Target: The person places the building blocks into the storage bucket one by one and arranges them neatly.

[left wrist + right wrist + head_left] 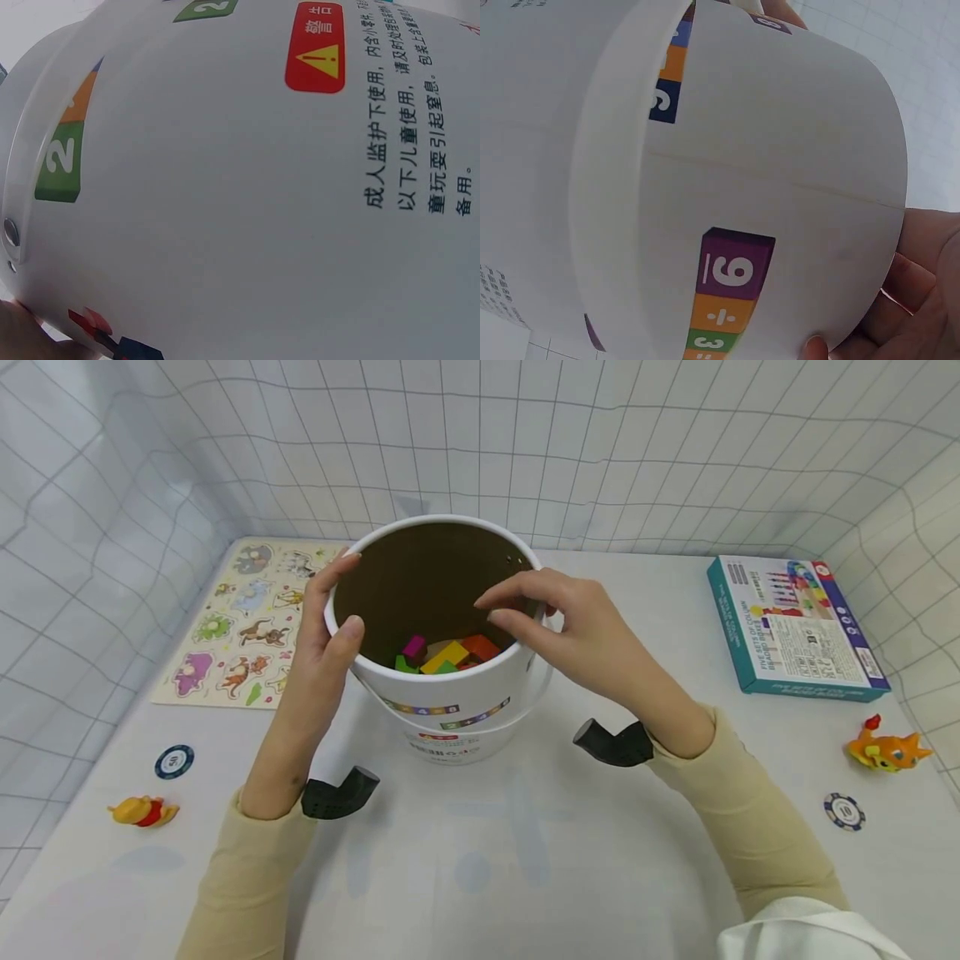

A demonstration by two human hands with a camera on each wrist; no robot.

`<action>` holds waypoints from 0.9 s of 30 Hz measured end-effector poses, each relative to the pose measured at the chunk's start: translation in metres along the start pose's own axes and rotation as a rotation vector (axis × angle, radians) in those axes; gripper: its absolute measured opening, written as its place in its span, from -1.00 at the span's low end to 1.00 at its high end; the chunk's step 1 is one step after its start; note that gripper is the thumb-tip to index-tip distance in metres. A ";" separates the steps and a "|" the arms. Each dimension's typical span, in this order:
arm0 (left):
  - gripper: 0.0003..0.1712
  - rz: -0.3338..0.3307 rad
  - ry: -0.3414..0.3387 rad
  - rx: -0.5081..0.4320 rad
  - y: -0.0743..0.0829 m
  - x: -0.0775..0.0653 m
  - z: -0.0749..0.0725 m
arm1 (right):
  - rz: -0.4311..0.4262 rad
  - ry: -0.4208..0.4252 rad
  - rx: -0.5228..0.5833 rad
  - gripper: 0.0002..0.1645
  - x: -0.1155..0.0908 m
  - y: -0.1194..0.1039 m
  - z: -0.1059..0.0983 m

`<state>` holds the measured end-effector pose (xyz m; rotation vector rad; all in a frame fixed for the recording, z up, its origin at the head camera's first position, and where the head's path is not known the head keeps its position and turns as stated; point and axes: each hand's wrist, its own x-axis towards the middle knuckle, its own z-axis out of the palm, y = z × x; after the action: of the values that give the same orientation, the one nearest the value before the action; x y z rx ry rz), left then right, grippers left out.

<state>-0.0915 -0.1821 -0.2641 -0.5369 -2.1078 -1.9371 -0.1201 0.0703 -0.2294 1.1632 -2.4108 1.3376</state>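
A white paper bucket with number-equation prints stands on the table between both hands. Coloured blocks in yellow, red, green and purple lie at its bottom. My left hand grips the left rim, its thumb at the front edge; part of it shows in the left wrist view at the lower corner. The right hand holds the right rim, with thumb and forefinger over the opening. In the right wrist view, a fingertip of that hand rests against the outer wall of the bucket. A white handle hangs down around the bucket.
An animal puzzle board lies behind on the left. A teal-edged boxed set lies at right. Small figures, one yellow and red, one orange, and poker chips lie at the sides. A white gridded curtain surrounds the table.
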 end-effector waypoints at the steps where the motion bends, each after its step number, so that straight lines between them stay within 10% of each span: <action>1: -0.39 -0.001 0.001 -0.005 0.000 0.000 0.000 | 0.003 0.004 0.008 -0.77 -0.001 0.000 0.000; 14: -0.34 0.020 0.008 0.015 -0.003 0.001 0.001 | -0.147 -0.008 -0.038 -0.50 -0.037 0.006 0.002; 20: -0.34 0.027 0.008 0.006 -0.006 0.003 0.002 | -0.052 0.000 -0.053 -0.32 -0.057 -0.003 -0.006; 27: -0.35 0.033 -0.004 -0.009 -0.008 0.006 0.003 | 0.123 0.055 -0.157 -0.42 -0.094 0.041 -0.011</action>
<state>-0.0999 -0.1788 -0.2697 -0.5742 -2.0803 -1.9304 -0.0865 0.1435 -0.2936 0.9400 -2.5310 1.1701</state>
